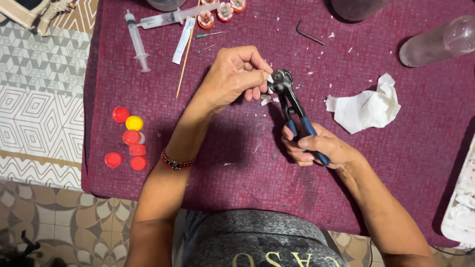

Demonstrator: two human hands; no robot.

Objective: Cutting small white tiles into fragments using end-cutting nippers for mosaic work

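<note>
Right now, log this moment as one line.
left hand: pinches white chip | right hand: grips nippers | jaws: at chip | bits: on cloth

- We see only a sliver of the small white piece (270,78); the left hand (232,76) covers the rest.
- The right hand (316,147) wraps the nippers' blue handles (308,127), hiding most of them.
- The clear bottle (438,42) runs off the right edge.
- The white tray (460,207) is cut off at right.
- The dark jar (354,7) is cropped at the top.
</note>
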